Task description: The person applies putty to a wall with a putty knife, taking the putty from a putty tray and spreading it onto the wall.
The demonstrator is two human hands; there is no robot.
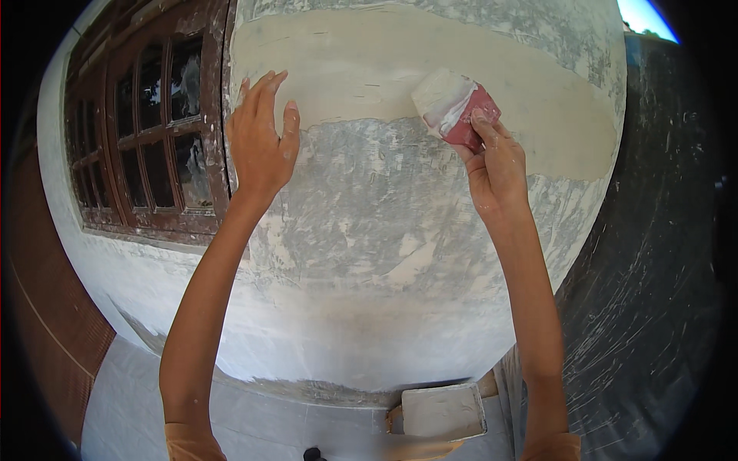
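My right hand (498,161) grips a red putty scraper (478,115), thumb on its upper face and fingers underneath. White putty covers much of the scraper's front part, whose edge is at the wall. A wide band of beige putty (338,61) runs across the upper wall, and the scraper is over its lower middle. My left hand (264,142) is raised near the left end of this band, by the window frame. Its fingers are apart and nothing is in them. Whether its fingertips touch the wall cannot be made out. Bits of putty stick to both hands.
A brown wooden window (150,115) with small panes is set in the wall at left. Below the band the wall (369,192) is patchy grey. A putty-smeared rectangular tray (442,411) stands low by the wall's foot. Dark splattered sheeting (653,253) hangs at right.
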